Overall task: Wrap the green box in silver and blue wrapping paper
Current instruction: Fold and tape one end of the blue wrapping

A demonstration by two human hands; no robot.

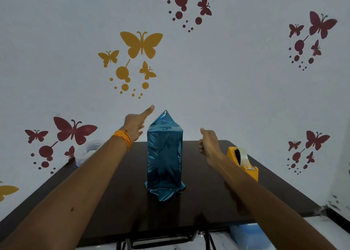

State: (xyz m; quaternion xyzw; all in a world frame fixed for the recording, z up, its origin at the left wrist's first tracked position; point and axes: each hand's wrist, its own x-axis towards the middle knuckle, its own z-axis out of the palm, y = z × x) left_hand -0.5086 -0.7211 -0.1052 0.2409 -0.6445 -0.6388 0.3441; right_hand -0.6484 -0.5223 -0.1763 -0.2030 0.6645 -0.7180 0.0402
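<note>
**Closing the end flaps on the blue-wrapped box**

The wrapped box [164,155] is standing upright at the centre of the frame on the dark tabletop [113,202]. Its green sides are lying fully hidden under shiny blue wrapping paper, and no silver is showing. The left hand [135,125] is hovering just left of the pointed top flap [165,117], grip released, fingers straight, apparently not touching it. The right hand [208,142] is hanging right of the box, grip clenched on nothing visible, with the yellow tape dispenser [242,160] sitting just behind it. The bottom flap [163,193] is splaying out loose, so the ends are probably needing sealing. That is calling for pressing the peak flat, creasing it sharply and pinning it while taping, since the foil is likely springing back.
</note>
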